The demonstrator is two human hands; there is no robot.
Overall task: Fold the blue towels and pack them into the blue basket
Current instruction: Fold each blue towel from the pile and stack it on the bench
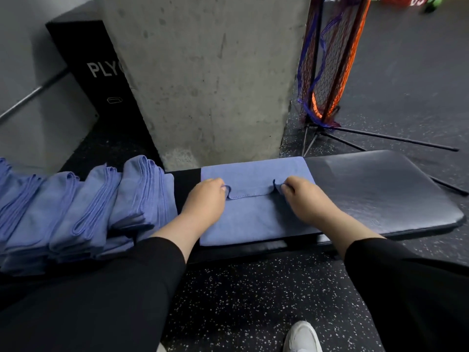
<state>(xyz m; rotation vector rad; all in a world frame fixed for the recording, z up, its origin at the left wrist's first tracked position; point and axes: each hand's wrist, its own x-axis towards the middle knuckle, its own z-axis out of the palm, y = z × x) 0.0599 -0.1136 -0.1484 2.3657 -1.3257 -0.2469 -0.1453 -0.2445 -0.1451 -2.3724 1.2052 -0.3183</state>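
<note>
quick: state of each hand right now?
Left hand: pinching the towel at its folded edge.
Right hand: pinching the same towel's edge.

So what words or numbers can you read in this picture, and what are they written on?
"PLY", then part of a fourth letter cut off by the concrete pillar: white letters on the black box leaning behind it.
White characters on the red thing at the top right edge: too cropped and blurred to read.
Nothing written on the towel or the bench pad.
</note>
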